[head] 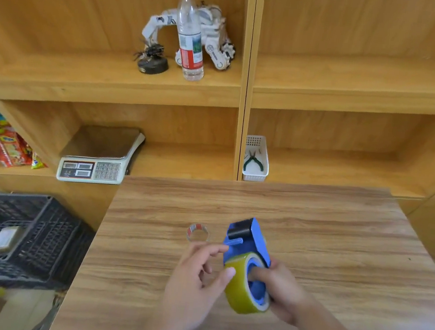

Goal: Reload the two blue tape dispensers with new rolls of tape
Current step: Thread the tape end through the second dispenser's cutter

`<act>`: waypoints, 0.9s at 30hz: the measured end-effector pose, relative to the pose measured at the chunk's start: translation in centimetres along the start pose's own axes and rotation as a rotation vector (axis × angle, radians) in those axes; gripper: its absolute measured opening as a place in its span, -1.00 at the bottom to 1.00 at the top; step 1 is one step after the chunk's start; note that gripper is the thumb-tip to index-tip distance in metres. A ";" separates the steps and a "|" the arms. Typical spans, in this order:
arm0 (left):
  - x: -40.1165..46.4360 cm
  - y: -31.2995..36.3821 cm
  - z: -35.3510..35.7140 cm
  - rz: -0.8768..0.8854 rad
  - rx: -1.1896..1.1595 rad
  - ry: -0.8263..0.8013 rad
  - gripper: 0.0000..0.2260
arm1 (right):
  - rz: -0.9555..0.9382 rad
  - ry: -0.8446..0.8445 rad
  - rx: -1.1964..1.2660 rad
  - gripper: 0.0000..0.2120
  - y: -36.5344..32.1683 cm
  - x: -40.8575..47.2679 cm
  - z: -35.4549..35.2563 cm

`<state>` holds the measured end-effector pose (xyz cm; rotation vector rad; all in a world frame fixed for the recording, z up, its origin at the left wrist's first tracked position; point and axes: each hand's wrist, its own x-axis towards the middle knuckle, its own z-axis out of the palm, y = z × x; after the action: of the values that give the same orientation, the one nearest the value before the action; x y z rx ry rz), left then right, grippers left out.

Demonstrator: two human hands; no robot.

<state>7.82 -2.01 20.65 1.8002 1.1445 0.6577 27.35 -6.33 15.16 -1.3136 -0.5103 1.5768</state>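
L hand (195, 279) fingers (216, 249) loosely spread, thumb fwd; R hand (281, 294) fingers curled in a grip.

Blue tape dispenser (246, 242) held above the wooden table, black roller end pointing away; yellowish tape roll (239, 289) seated on its hub; empty clear tape core (197, 232) standing on edge on the table beside it.

Between the hands, a blue dispenser (249, 243) with a black roller carries a yellowish tape roll (244, 290), over a brown wood-grain table (312, 230).

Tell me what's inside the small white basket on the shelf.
The white basket holds green-handled pliers and perhaps another small tool beside them. Its near wall hides the basket's bottom.
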 end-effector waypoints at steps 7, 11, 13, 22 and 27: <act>0.7 1.4 -2.5 0.135 0.072 -0.193 -0.80 | 0.066 -0.230 -0.026 -0.59 -0.8 -0.6 -0.1; 0.4 1.2 -2.4 0.208 0.138 -0.169 -0.87 | 0.090 -0.263 -0.065 -0.61 -0.3 -1.1 -0.3; 0.0 1.5 -2.4 0.305 0.262 -0.198 -0.94 | 0.104 -0.268 -0.081 -0.62 -0.1 -1.5 -0.3; 1.1 2.9 -2.7 0.526 0.624 -0.431 -0.72 | 0.206 -0.280 -0.166 -0.77 1.1 -3.0 -0.3; 2.8 4.9 -2.7 0.586 0.720 -0.570 -0.69 | 0.251 -0.326 -0.180 -0.82 0.8 -4.4 0.0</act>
<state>8.97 0.63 26.17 2.7441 0.4630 -0.0153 26.71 -10.47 16.74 -1.2972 -0.7241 2.0097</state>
